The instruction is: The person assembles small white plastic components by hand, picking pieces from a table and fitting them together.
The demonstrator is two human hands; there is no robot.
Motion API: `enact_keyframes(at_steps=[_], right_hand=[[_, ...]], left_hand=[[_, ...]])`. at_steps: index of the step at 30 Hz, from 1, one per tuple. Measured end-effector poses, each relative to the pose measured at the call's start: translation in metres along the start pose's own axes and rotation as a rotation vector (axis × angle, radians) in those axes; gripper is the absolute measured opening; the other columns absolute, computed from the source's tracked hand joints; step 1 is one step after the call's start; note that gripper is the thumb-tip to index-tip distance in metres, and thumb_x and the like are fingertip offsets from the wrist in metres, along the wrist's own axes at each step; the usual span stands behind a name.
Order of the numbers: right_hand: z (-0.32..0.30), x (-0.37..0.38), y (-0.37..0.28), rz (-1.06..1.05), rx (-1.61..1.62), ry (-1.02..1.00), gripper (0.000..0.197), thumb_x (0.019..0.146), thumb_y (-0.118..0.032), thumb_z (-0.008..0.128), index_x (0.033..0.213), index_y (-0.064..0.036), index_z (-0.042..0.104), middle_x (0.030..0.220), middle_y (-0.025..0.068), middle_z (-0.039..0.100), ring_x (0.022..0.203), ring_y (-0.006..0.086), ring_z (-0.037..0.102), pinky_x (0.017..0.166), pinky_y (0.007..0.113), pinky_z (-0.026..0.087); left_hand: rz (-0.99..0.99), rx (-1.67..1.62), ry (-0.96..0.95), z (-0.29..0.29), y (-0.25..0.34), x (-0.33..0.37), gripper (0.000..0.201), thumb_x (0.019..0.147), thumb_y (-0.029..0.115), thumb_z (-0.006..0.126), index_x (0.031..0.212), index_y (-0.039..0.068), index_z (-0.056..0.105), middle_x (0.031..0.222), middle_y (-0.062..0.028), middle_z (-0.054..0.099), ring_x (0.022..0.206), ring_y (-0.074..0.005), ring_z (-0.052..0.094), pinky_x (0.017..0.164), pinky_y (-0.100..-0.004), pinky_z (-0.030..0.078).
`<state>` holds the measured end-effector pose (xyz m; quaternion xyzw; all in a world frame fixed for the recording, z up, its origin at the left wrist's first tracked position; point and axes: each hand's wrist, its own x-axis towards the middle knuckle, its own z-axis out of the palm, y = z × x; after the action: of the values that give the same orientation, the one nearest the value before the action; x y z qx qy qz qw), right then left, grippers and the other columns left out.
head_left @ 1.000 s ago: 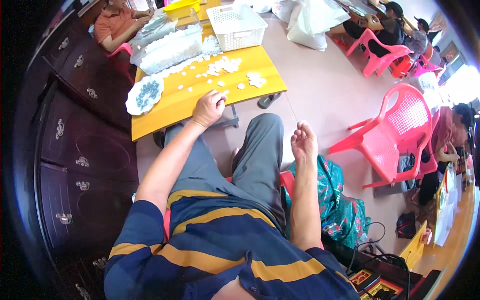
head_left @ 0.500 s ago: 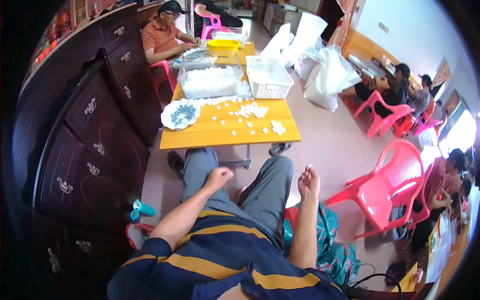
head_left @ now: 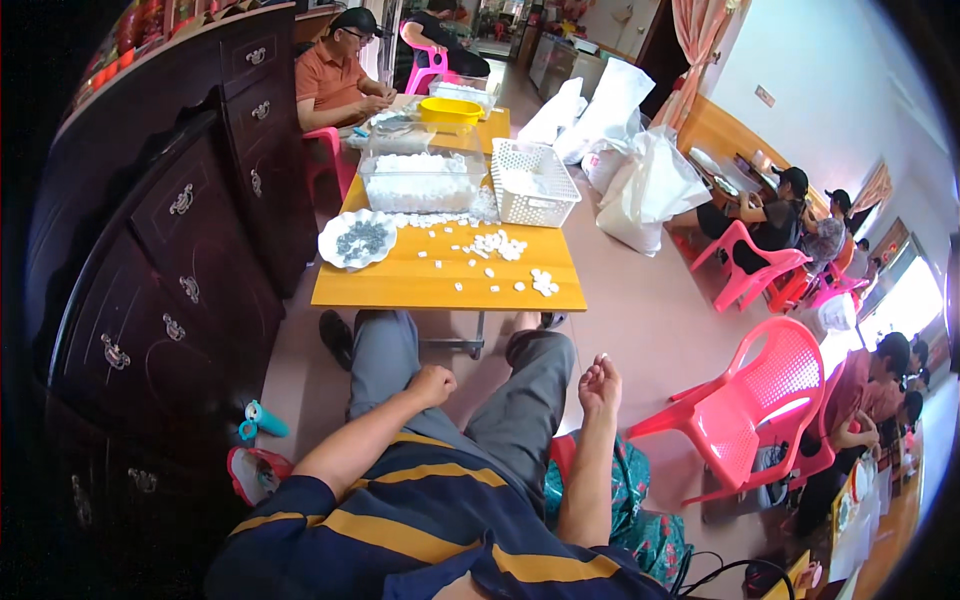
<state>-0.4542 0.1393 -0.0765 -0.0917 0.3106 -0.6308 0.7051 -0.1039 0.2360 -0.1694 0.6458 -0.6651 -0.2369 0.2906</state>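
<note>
Over my left thigh is my left hand (head_left: pixel 434 386), its fingers curled in; whatever may be inside them is hidden. My right hand (head_left: pixel 600 384) is raised to the right of my knee, palm up, fingers closed with a small white piece (head_left: pixel 602 357) showing at the tips. Both hands are apart from the yellow table (head_left: pixel 400 292) ahead. Similar small white pieces (head_left: pixel 497 245) lie loose and in little heaps on it. At its left corner stands a white scalloped dish (head_left: pixel 329 246) of small dark grey parts (head_left: pixel 362 240).
Behind the pieces stand a clear bin (head_left: pixel 420 200), a white basket (head_left: pixel 540 208) and a yellow basin (head_left: pixel 449 109). A dark cabinet (head_left: pixel 170 250) lines the left. On the right are a pink chair (head_left: pixel 735 440) and white sacks (head_left: pixel 650 195). Several people sit around.
The view has shifted slightly, so the table and chair appear lower. My left hand has dropped a little toward my lap. The right hand stays raised, fingers still closed.
</note>
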Motion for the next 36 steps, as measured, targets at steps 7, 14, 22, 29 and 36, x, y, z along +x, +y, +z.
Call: enact_keyframes(at_steps=[7,14,22,29,36], right_hand=[[0.007,-0.007,-0.001,-0.007,0.011,0.048,0.010,0.095,-0.019,0.065,0.100,-0.0118,0.062,0.085,-0.0029,0.068,0.063,0.0063,0.060,0.055,0.020,0.050],[0.004,-0.011,0.002,-0.012,-0.013,0.046,0.008,0.095,-0.018,0.064,0.100,-0.0115,0.062,0.086,-0.0032,0.069,0.063,0.0061,0.061,0.054,0.020,0.051],[0.001,-0.010,0.004,-0.015,-0.057,0.032,0.007,0.095,-0.016,0.062,0.100,-0.0111,0.062,0.087,-0.0018,0.070,0.062,0.0064,0.061,0.053,0.020,0.052],[-0.003,0.000,0.002,-0.020,-0.109,0.022,0.006,0.095,-0.016,0.062,0.099,-0.0112,0.062,0.085,-0.0021,0.070,0.060,0.0063,0.061,0.051,0.021,0.051],[0.002,0.013,0.007,0.027,-0.171,-0.045,0.005,0.095,-0.014,0.062,0.098,-0.0105,0.060,0.084,0.0001,0.070,0.059,0.0086,0.062,0.050,0.022,0.051]], left_hand=[[0.060,0.030,-0.034,0.005,0.000,-0.004,0.015,0.080,0.014,0.063,0.085,0.012,0.076,0.089,-0.0121,0.074,0.085,-0.0331,0.070,0.079,-0.0439,0.056],[0.057,-0.006,-0.004,-0.002,0.000,-0.007,0.017,0.078,0.012,0.060,0.086,0.012,0.076,0.090,-0.0126,0.074,0.086,-0.0332,0.070,0.079,-0.0452,0.056],[0.113,0.016,0.077,-0.021,-0.024,-0.001,0.017,0.077,0.011,0.060,0.084,0.013,0.076,0.089,-0.0138,0.073,0.086,-0.0342,0.070,0.081,-0.0455,0.055],[-0.033,0.032,0.072,-0.036,-0.045,0.005,0.020,0.078,0.009,0.059,0.088,0.011,0.076,0.089,-0.0148,0.074,0.087,-0.0320,0.071,0.080,-0.0426,0.056],[-0.095,0.002,0.070,-0.029,-0.059,0.011,0.021,0.074,0.006,0.063,0.087,0.015,0.076,0.096,-0.0141,0.074,0.095,-0.0319,0.070,0.084,-0.0432,0.054]])
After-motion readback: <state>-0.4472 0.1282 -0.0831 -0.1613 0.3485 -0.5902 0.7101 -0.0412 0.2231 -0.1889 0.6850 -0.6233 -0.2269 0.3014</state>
